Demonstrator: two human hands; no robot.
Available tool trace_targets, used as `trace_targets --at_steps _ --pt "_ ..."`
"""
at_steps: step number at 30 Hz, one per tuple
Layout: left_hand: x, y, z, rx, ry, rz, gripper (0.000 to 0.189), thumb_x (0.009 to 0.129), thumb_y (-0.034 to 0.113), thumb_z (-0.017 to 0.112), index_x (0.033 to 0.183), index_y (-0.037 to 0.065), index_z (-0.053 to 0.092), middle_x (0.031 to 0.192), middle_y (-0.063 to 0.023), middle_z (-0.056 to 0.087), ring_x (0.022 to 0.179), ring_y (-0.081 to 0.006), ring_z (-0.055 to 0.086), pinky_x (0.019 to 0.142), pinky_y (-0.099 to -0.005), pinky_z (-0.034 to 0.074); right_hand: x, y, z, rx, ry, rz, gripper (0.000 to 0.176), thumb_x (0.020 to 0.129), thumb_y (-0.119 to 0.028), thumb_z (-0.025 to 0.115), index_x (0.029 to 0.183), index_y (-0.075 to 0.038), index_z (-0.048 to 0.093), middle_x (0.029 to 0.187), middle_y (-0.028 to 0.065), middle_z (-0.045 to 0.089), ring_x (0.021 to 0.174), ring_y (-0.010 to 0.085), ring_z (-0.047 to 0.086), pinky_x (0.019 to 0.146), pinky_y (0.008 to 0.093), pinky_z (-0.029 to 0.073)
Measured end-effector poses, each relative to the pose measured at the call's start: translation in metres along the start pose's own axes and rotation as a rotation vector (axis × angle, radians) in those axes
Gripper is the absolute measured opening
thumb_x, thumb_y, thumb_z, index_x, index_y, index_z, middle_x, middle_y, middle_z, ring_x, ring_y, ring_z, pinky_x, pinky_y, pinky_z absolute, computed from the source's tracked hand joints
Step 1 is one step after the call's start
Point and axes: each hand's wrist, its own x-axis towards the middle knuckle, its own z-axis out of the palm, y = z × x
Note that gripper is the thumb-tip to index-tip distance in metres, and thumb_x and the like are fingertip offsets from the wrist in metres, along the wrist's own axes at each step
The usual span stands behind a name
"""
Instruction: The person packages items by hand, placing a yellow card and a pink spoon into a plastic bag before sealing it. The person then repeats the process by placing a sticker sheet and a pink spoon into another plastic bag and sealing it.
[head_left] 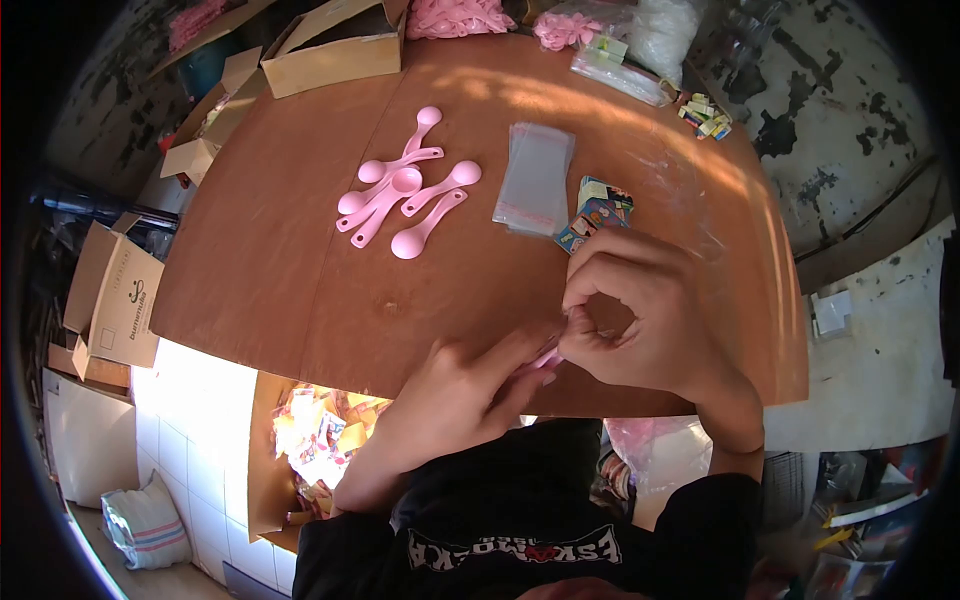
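Note:
Near the table's front edge my left hand (470, 385) is closed around a pink spoon (546, 358), of which only a small part shows between the fingers. My right hand (640, 310) touches the left fingertips, its thumb and index finger pinched together; what they grip is too small to make out. Several pink scoop spoons (428, 225) lie in a loose group at the left middle of the table. Beyond my right hand are a stack of clear plastic bags (535, 178) and some printed cards (598, 215), partly covered by that hand.
The brown table (300, 290) has a cardboard box (335, 50) at its back left. Pink pieces (460, 18), a clear bag of white material (662, 35) and small yellow packs (706, 117) line the back. A carton of wrapped packets (325, 430) stands below the front edge.

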Motion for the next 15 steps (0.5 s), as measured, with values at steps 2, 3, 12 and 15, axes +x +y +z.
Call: trace_targets --at_steps 2,3,12,15 --pt "0.002 0.005 -0.001 -0.093 0.016 0.037 0.032 0.081 0.002 0.066 0.113 0.004 0.060 0.076 -0.0159 0.067 0.064 -0.0314 0.068 0.052 -0.0377 0.052 -0.005 -0.006 -0.008 0.073 -0.001 0.089 0.017 0.056 0.006 0.061 0.069 -0.003 0.057 0.075 0.0076 0.056 0.061 0.0177 0.055 0.058 0.0282 0.045" --pt "0.002 0.010 -0.006 -0.143 -0.010 0.001 0.038 0.080 -0.001 0.067 0.118 0.004 0.059 0.083 -0.0156 0.069 0.068 -0.0264 0.069 0.054 -0.0337 0.053 -0.007 -0.008 -0.013 0.152 -0.002 0.171 0.017 0.056 0.009 0.059 0.068 -0.003 0.055 0.076 0.0082 0.057 0.063 0.0166 0.055 0.059 0.0266 0.044" --pt "0.000 -0.002 0.018 -0.645 0.358 -0.011 0.046 0.083 -0.006 0.068 0.126 -0.006 0.052 0.090 -0.0100 0.069 0.085 -0.0121 0.066 0.073 -0.0256 0.055 -0.026 0.087 -0.138 1.086 -0.183 -0.246 0.012 0.075 -0.018 0.064 0.077 -0.009 0.056 0.084 0.0025 0.053 0.087 0.0197 0.056 0.082 0.0382 0.047" --pt "0.001 -0.001 0.020 -0.705 0.385 -0.081 0.046 0.083 -0.005 0.068 0.126 -0.006 0.051 0.094 -0.0112 0.069 0.089 -0.0123 0.065 0.077 -0.0261 0.054 -0.076 0.173 -0.134 1.168 -0.005 0.359 0.015 0.077 -0.020 0.067 0.084 -0.007 0.062 0.089 0.0046 0.061 0.088 0.0243 0.061 0.081 0.0410 0.049"
